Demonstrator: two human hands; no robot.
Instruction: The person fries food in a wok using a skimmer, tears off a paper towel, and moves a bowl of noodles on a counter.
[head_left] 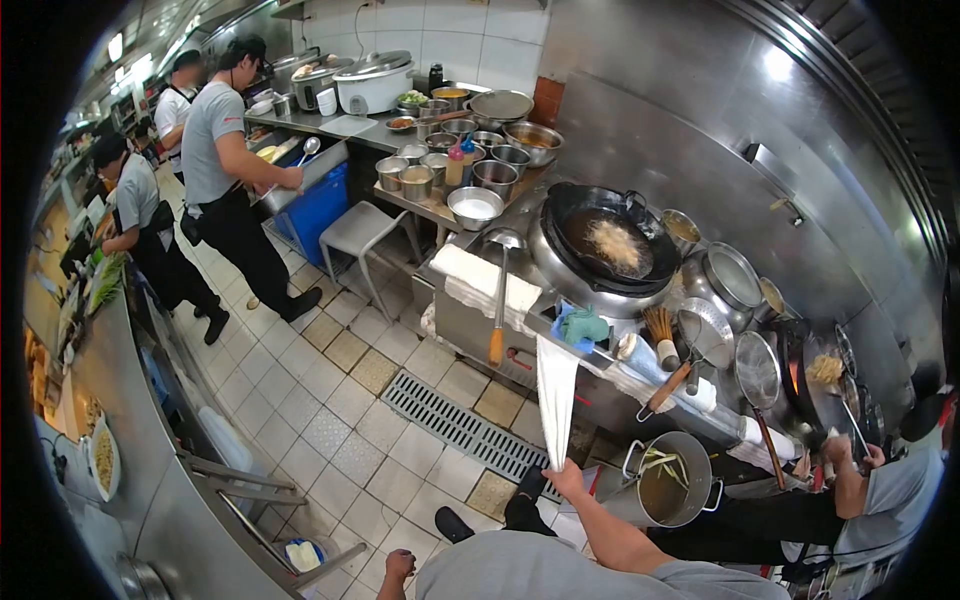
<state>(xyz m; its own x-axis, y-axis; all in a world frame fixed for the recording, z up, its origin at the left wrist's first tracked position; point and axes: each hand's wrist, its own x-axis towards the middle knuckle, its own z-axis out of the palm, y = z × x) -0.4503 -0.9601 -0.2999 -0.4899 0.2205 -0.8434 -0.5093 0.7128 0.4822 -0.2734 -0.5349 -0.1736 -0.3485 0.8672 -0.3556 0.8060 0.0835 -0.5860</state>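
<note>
My right hand (568, 481) is closed around the lower end of a white towel (556, 400). The towel stretches up to the front edge of the stove counter. My left hand (400, 565) hangs low at my side, fingers curled, with nothing visible in it. Past the towel, a black wok (572, 222) holds oil with a pale, bubbling piece of food (616, 246). A ladle (500, 290) with a wooden handle rests over the counter edge, beside a folded white cloth (486, 278). A green-blue cloth (582, 326) lies close to the towel's top.
A stockpot (662, 480) of liquid stands right of my arm. Strainers (757, 368) and a bamboo brush (661, 335) line the counter. At far right, a co-worker (880, 490) works at another wok. Several people stand at left. A floor drain (465, 425) and grey stool (365, 235) lie ahead.
</note>
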